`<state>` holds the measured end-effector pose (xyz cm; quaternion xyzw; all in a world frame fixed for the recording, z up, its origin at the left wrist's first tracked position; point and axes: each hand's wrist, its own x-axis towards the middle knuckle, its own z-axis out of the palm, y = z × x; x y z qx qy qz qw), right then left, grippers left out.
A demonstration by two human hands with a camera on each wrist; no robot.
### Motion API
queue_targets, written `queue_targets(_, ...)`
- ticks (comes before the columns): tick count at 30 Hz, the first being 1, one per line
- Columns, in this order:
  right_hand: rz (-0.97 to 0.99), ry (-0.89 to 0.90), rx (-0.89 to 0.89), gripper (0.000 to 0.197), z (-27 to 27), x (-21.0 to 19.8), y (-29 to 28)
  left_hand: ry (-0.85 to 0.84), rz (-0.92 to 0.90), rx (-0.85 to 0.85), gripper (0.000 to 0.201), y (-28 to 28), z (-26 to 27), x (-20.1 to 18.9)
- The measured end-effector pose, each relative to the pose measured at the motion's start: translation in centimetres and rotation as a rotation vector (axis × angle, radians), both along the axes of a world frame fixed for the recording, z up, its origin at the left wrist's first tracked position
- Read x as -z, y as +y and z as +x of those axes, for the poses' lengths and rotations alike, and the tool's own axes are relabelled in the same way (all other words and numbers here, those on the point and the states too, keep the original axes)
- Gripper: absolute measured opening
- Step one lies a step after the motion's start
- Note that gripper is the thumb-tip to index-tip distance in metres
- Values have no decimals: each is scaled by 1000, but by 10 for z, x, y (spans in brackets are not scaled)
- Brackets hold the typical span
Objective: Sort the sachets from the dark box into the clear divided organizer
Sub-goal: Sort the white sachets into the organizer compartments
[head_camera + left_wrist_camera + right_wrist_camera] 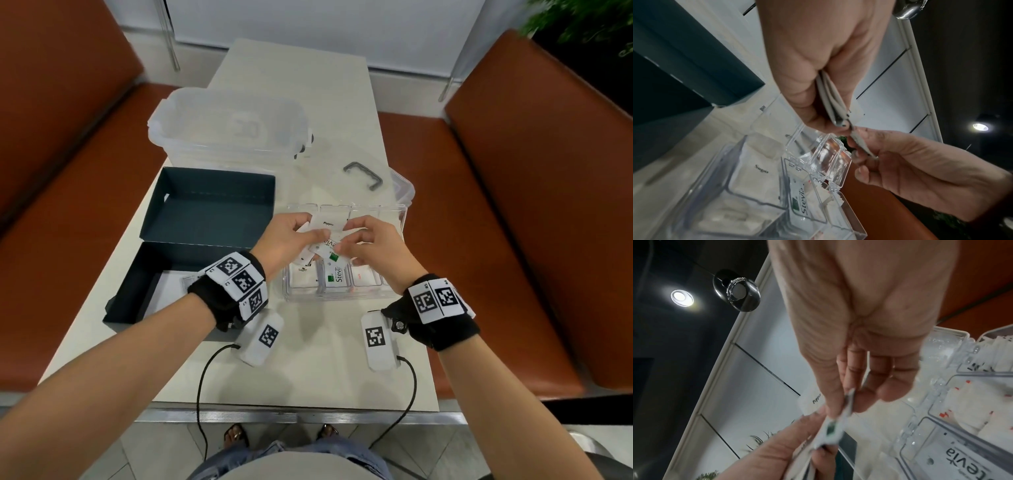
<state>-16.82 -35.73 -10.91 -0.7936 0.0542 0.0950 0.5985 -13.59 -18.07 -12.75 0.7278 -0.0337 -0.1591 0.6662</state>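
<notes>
While the right hand [368, 245] pinches one white green-marked Stevia sachet [329, 251] out of the fanned white sachets gripped in the left hand [291, 240], the clear divided plastic organizer [394, 291] sits directly below on the table, its Stevia compartment [337, 279] toward the wrists.

Black wristbands [442, 322] with square-patterned tags

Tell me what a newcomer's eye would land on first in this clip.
Both hands meet at the centre: the left hand grips a fan of sachets, and the right hand pinches a Stevia sachet from it. Just beneath sits the clear divided organizer, with Sugar and Stevia sachets in its near compartments. The open dark box lies to its left.
</notes>
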Motion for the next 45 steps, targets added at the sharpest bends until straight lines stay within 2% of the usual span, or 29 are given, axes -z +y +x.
queue_targets(3, -133, 85, -82, 23, 3, 0, -8, -19, 47, -24, 33, 1, -1, 1)
queue_targets(7, -272, 68, 89, 11, 9, 11, -15, 31, -18, -107, 25, 5, -1, 2)
queue_targets(10, -365, 98, 128, 16, 12, 20, -10, 57, -20, -110, 20, 6, 0, 3)
queue_targets(14, -488, 66, 33, 36, 12, 30, 3, 72, -15, -108, 23, 5, 0, 3)
queue_targets(19, -698, 15, -59, 25, 13, 39, 13, 62, -30, -104, 14, 6, 0, 1)
queue_targets(26, -1015, -71, -134, 30, 14, 52, 20, 66, -45, -102, 9, 10, -1, 0)
queue_targets(31, -1101, -177, -175, 22, 9, 56, 21, 96, -73, -94, 6, 11, -1, 1)
queue_targets(35, -1027, -164, -149, 22, 8, 51, 17, 131, -100, -71, 6, 10, 0, 1)
queue_targets(41, -617, -404, 98, 19, 19, 5, 7, 47, 32, 31, 21, 12, 0, -1)
queue_targets(45, -522, -460, 8, 21, 20, -16, 12, -12, 132, 112, 32, 9, 2, -6)
